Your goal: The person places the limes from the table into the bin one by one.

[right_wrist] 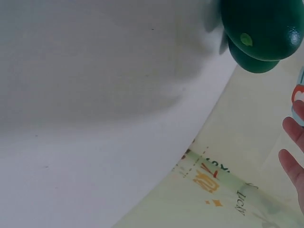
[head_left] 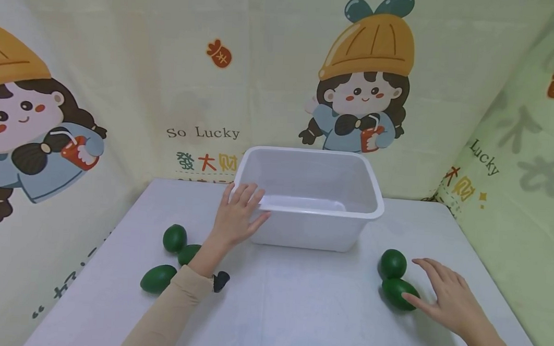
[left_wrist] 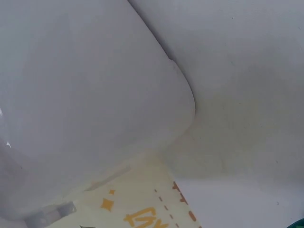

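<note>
My left hand [head_left: 234,218] is at the front left corner of a white plastic basin [head_left: 309,231], its fingers extended over the rim and the thumb spread along the front. The basin's pale outer wall [left_wrist: 95,95] fills much of the left wrist view, where that hand is out of sight. On the right, a round-looking green fruit [head_left: 393,264] stands behind an oval dark green fruit [head_left: 396,294]. Beside them my right hand [head_left: 453,300] is spread, thumb tip overlapping the oval one. Its fingers [right_wrist: 292,164] show at the right wrist view's edge.
Left of my left forearm lie more green fruits: one at the back [head_left: 175,238], one partly behind the wrist [head_left: 189,254], and one in front [head_left: 157,279]. They rest on the white table [head_left: 298,305]. Printed cloth [head_left: 272,89] hangs behind and at both sides.
</note>
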